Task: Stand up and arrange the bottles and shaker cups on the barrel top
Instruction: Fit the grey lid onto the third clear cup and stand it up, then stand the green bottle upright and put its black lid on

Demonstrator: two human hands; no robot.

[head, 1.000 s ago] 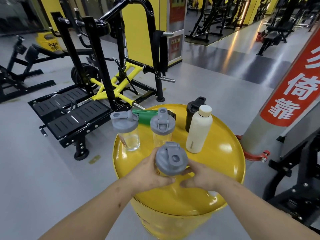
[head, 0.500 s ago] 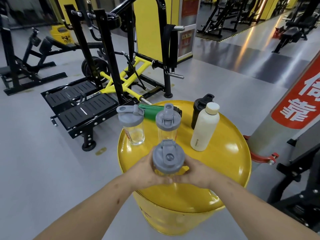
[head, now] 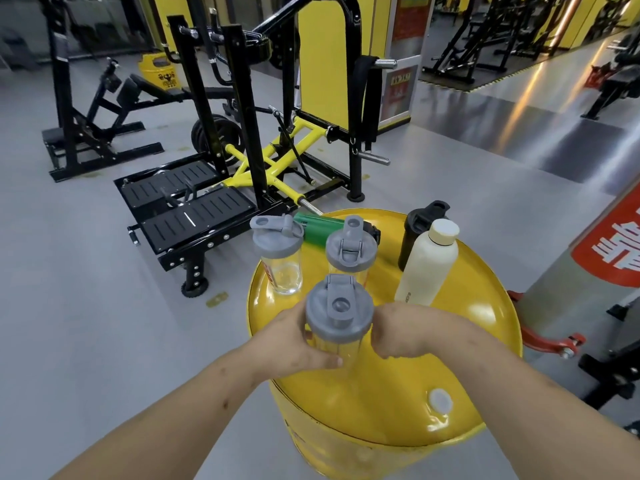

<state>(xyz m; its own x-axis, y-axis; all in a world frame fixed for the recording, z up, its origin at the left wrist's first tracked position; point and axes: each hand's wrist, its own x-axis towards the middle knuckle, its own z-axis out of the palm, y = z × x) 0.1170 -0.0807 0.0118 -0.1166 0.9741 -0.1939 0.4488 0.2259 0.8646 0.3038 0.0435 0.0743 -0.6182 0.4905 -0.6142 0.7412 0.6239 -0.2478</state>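
Note:
A clear shaker cup with a grey lid stands upright near the front of the yellow barrel top. My left hand and my right hand both clasp its sides. Behind it stand two more clear shaker cups with grey lids, one at the left and one in the middle. A cream bottle stands upright to the right, with a black shaker just behind it. A green bottle lies on its side at the far edge.
A black and yellow weight machine stands on the grey floor just beyond the barrel. A pillar with a red sign rises at the right, a red clamp at its foot. A grey bung sits in the barrel top.
The view has shifted left, so everything sits further right in frame. Both hands stay around the near shaker cup, which stands in about the same spot.

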